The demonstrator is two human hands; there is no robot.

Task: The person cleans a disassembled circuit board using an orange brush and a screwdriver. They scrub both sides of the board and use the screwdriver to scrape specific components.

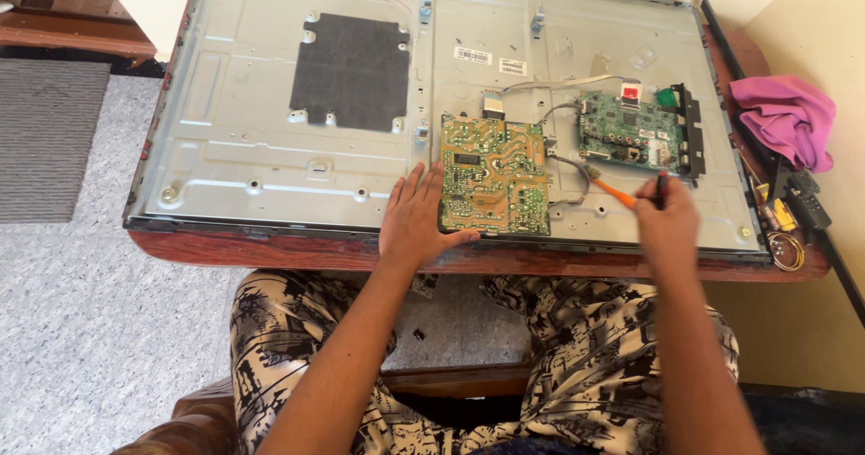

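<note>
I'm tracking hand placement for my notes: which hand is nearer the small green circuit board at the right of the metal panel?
Right. The right hand, holding an orange-handled screwdriver, sits just below the small green circuit board; the left hand rests farther left, beside the larger yellow-green board.

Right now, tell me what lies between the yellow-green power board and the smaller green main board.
Head view: grey wires and bare metal back panel.

Green circuit board (495, 176); orange-handled screwdriver (616, 193); grey metal panel (243, 149); pink cloth (786, 117); black-and-cream patterned trousers (297, 329).
</note>
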